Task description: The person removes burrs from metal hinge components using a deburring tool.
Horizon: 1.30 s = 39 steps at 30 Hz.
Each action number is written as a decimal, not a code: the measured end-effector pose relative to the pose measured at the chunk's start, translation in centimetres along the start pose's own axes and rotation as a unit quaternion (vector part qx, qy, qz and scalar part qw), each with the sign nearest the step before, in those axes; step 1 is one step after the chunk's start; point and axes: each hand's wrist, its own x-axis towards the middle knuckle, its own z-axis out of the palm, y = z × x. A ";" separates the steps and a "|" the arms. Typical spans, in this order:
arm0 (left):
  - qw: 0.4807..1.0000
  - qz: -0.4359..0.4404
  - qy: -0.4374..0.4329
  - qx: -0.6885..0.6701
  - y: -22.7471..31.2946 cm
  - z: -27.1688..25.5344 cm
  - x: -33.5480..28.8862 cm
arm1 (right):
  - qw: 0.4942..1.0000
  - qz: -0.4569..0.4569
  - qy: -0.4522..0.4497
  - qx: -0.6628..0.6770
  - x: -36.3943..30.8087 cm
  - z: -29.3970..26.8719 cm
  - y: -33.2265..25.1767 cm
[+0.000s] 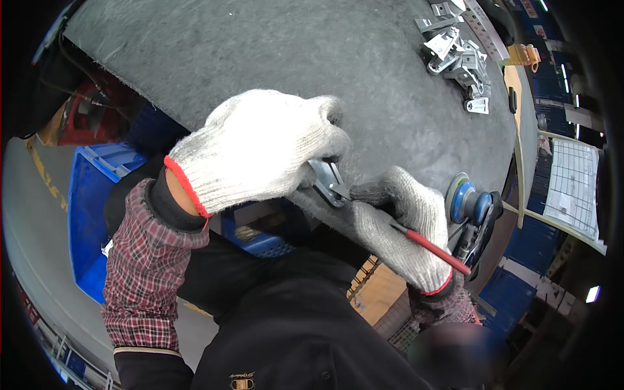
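My left hand (260,146), in a white knit glove with a red cuff edge, is closed on a small grey metal bracket (329,182) near the front edge of the dark table. Only the bracket's lower end shows; the rest is hidden by the glove. Close on its right, my right hand (409,221), gloved the same way, is wrapped round a slim hand tool with a red handle (434,249). That handle points down and right, out past the wrist. A thin dark tip reaches the bracket's edge, but its exact kind is too small to make out.
Several loose metal brackets (458,58) lie piled at the table's far right. A sander with a round blue pad (465,198) stands by the right edge. Blue bins (88,214) sit below on the left, with a cardboard box (377,292) under the table's front.
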 end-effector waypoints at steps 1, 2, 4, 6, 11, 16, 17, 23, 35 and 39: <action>1.000 -0.004 -0.005 -0.002 0.1 0.0 0.0 | 1.000 0.000 -0.001 -0.001 -0.1 0.0 0.0; 1.000 -0.005 -0.003 -0.002 0.1 -0.1 0.1 | 1.000 -0.002 0.002 -0.013 -0.2 0.0 0.1; 1.000 -0.008 -0.015 0.015 0.1 0.0 0.1 | 1.000 -0.015 -0.004 -0.006 -0.5 0.1 1.0; 1.000 -0.001 -0.003 0.008 -0.1 0.2 0.1 | 1.000 -0.015 -0.001 -0.022 -0.1 0.0 0.3; 1.000 0.006 0.005 0.012 0.0 0.0 0.0 | 1.000 -0.011 0.003 -0.002 -0.1 0.0 0.5; 1.000 0.003 0.000 0.016 0.0 0.0 0.2 | 0.999 -0.041 0.009 0.003 -0.2 0.3 1.5; 1.000 0.002 0.000 0.018 -0.1 0.0 0.2 | 0.999 -0.043 0.010 0.004 0.0 0.1 1.3; 0.999 0.029 0.006 -0.044 -1.1 -0.4 -0.3 | 0.997 -0.041 0.030 0.054 1.0 0.3 0.7; 0.996 0.048 0.055 -0.052 -1.9 0.3 -0.3 | 0.995 -0.095 0.014 0.039 3.4 1.2 0.7; 0.997 0.024 0.025 -0.068 -1.6 0.2 0.0 | 0.994 -0.077 0.032 0.070 3.1 1.4 1.3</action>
